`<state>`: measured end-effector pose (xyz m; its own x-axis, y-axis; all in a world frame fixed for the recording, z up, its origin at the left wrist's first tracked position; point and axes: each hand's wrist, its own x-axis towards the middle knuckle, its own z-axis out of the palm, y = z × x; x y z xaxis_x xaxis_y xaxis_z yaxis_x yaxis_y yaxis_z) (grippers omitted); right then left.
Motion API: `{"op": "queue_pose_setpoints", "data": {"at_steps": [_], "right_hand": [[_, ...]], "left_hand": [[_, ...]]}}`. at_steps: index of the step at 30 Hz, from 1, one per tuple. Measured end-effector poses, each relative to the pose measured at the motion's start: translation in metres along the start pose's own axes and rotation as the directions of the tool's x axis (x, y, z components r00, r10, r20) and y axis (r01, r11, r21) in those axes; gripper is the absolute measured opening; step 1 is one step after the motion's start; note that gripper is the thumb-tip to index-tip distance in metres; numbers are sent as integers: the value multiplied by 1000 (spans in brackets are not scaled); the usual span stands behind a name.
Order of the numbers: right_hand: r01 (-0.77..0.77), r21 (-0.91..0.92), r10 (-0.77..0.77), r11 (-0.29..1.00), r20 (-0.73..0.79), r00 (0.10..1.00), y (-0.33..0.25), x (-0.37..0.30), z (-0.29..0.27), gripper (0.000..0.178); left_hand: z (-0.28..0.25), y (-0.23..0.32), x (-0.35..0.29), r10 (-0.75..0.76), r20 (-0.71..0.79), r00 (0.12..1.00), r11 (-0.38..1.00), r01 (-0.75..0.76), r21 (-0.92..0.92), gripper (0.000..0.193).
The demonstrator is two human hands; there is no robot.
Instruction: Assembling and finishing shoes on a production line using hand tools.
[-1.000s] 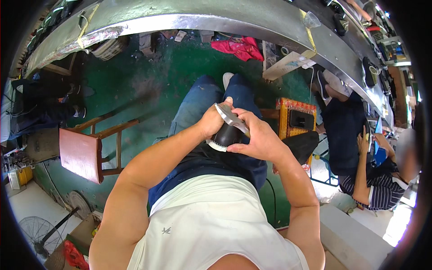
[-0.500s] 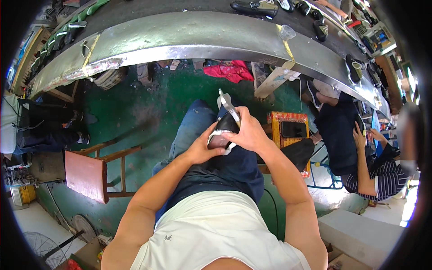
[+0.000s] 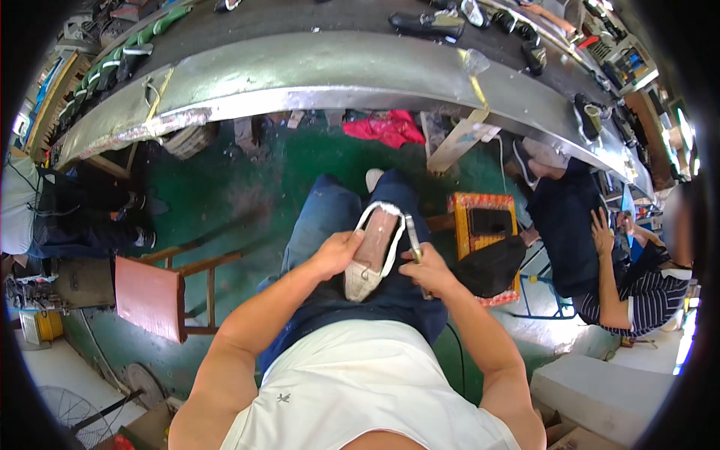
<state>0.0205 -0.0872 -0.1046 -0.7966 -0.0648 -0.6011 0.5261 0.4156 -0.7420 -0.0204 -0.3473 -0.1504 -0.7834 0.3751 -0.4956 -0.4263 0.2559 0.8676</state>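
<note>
Above my lap, my left hand [image 3: 337, 256] grips a shoe upper [image 3: 363, 281] by its left side. The shoe's underside faces up, with a brown insole board [image 3: 377, 236] inside a loose white rim. Its narrow, whitish end points toward me. My right hand [image 3: 429, 271] is closed around a slim, pliers-like metal tool [image 3: 412, 234]. The tool's silver end points away from me along the shoe's right edge; whether they touch I cannot tell. The shoe's other side is hidden.
A long metal-edged bench [image 3: 315, 67] crosses ahead, with several shoes [image 3: 427, 25] on it. A red-topped stool [image 3: 150, 298] stands left. At right are a yellow-and-red stand [image 3: 465, 217] with a phone [image 3: 490, 222], a dark cloth [image 3: 491, 266] and a seated person [image 3: 637, 296].
The shoe has been turned and drawn nearer me, so its brown underside shows more. My right hand has come off it, moving right and nearer with the tool; my left hand still holds it.
</note>
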Motion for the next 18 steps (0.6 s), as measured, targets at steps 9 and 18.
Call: {"op": "queue_pose_setpoints", "data": {"at_steps": [9, 18], "right_hand": [[266, -483, -182, 835, 213, 960, -7, -81, -35, 28], [523, -783, -413, 337, 376, 829, -59, -73, -29, 45]], "left_hand": [[14, 12, -43, 137, 167, 976, 988, -147, 51, 110], [29, -15, -38, 143, 198, 970, 961, -184, 206, 104]]}}
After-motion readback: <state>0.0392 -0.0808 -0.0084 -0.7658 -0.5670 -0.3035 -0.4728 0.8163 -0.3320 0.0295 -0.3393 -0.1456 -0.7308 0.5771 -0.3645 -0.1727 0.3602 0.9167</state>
